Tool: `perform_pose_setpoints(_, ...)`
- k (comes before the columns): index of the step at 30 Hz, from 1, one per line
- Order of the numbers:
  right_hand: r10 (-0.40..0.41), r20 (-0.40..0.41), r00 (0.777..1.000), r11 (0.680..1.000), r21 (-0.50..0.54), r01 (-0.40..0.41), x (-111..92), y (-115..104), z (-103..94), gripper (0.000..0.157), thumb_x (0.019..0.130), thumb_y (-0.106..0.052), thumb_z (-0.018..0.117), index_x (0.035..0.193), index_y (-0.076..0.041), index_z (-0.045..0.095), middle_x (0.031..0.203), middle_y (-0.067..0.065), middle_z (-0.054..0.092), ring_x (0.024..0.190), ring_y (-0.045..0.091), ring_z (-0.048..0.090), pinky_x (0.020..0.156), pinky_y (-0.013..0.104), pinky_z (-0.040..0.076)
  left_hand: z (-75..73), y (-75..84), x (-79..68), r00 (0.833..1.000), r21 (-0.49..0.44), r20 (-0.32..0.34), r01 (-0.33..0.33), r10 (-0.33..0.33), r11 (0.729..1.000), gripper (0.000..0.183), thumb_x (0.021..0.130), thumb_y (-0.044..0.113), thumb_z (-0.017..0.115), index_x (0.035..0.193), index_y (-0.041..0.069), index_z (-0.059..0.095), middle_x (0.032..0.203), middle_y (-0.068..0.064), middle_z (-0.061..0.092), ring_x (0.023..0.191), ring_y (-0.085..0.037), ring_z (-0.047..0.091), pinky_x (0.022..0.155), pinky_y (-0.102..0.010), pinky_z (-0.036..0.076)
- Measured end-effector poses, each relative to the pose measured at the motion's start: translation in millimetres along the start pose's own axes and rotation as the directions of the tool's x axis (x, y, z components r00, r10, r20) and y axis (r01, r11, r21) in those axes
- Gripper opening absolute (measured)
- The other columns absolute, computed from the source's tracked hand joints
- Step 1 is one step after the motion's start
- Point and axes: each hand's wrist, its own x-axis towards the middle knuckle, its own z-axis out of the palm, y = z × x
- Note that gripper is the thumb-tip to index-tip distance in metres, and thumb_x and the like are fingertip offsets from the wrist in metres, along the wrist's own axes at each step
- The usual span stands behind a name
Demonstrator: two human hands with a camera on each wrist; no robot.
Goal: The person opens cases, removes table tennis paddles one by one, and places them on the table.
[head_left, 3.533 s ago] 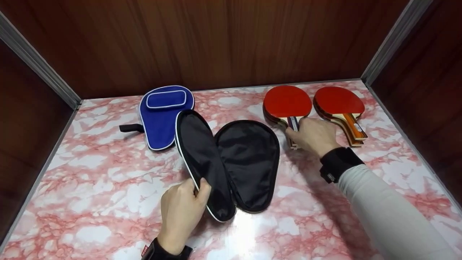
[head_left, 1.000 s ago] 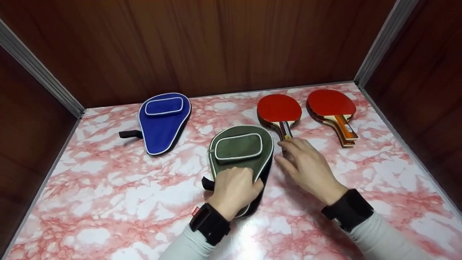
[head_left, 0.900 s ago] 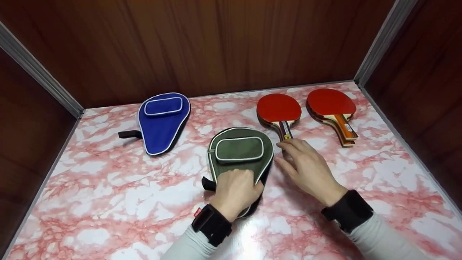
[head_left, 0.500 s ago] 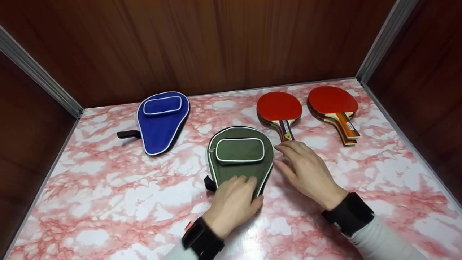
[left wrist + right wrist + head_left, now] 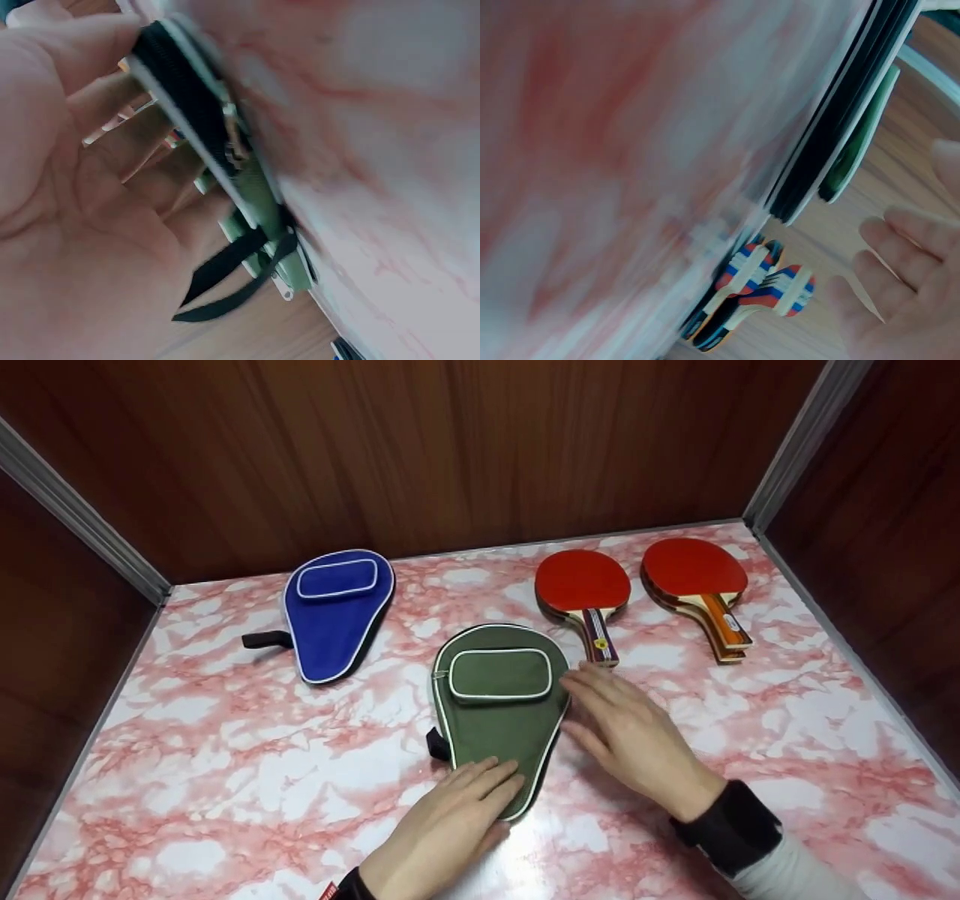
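A dark green table tennis paddle case [image 5: 495,735] with white piping lies flat on the table, its small pocket facing up. My left hand [image 5: 450,825] rests on the narrow lower end, fingers extended over the fabric. Beside the case's right edge is my right hand [image 5: 641,739], fingers loosely straight, fingertips right at the piping and holding nothing. The left wrist view shows the side zipper with its metal zip pull [image 5: 234,142] and a black strap loop [image 5: 225,266]. In the right wrist view, the black side of the case [image 5: 844,112] runs past my open palm [image 5: 922,300].
A red table tennis paddle [image 5: 583,581], stacked on another, lies behind my right hand. Farther right is a second stack topped by a red paddle [image 5: 696,566] with an orange handle. A blue paddle case [image 5: 334,637] lies back left. Brown panels [image 5: 450,450] wall the table.
The green case, spread with black lining showing, is now folded over, pocket side up. My left hand let go of its flap and slid toward me; my right hand left the paddle handle for the case's edge.
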Motion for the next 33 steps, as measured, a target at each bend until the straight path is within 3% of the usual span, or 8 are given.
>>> perform_pose_setpoints(6,-0.111,0.153,0.982,0.994,-0.001,0.113,-8.8,-16.2,4.7,0.066,0.106,-0.039,0.075,0.159,-0.003,0.058,0.164,0.016,0.055,0.156,0.036,0.046,0.126,0.059,0.035,2.7,-2.0,2.3,0.999,0.056,-0.035,0.008,-0.007,0.998,0.052,0.108,0.028,0.071,0.154,0.004,0.063,0.161,-0.010,0.058,0.150,-0.027,0.054,0.124,-0.042,0.041)
perform_pose_setpoints(11,-0.119,0.235,0.965,0.992,-0.001,0.122,-5.8,-19.6,6.4,0.061,0.107,-0.037,0.074,0.156,-0.003,0.061,0.162,0.014,0.057,0.154,0.033,0.049,0.126,0.057,0.036,4.6,-6.5,10.4,0.998,0.086,-0.048,0.036,-0.032,0.996,0.050,0.109,0.028,0.070,0.152,0.004,0.065,0.160,-0.010,0.060,0.149,-0.028,0.055,0.123,-0.043,0.042)
perform_pose_setpoints(24,-0.052,0.167,0.985,0.997,-0.048,0.061,-0.7,-22.0,8.5,0.064,0.106,-0.038,0.075,0.157,-0.004,0.060,0.165,0.013,0.055,0.154,0.033,0.050,0.125,0.056,0.038,-4.9,-47.9,54.2,0.981,-0.011,0.100,0.170,-0.168,0.985,0.053,0.114,0.027,0.059,0.160,0.000,0.054,0.168,-0.019,0.047,0.157,-0.038,0.044,0.129,-0.052,0.031)
perform_pose_setpoints(33,-0.023,0.118,0.993,0.997,-0.072,0.031,-3.0,-22.0,8.6,0.066,0.104,-0.039,0.078,0.156,-0.002,0.061,0.164,0.015,0.056,0.153,0.033,0.050,0.125,0.053,0.038,-3.6,-70.0,80.2,0.979,0.004,0.086,0.185,-0.185,0.983,0.050,0.114,0.022,0.061,0.157,-0.004,0.057,0.165,-0.021,0.052,0.154,-0.040,0.048,0.128,-0.052,0.034)
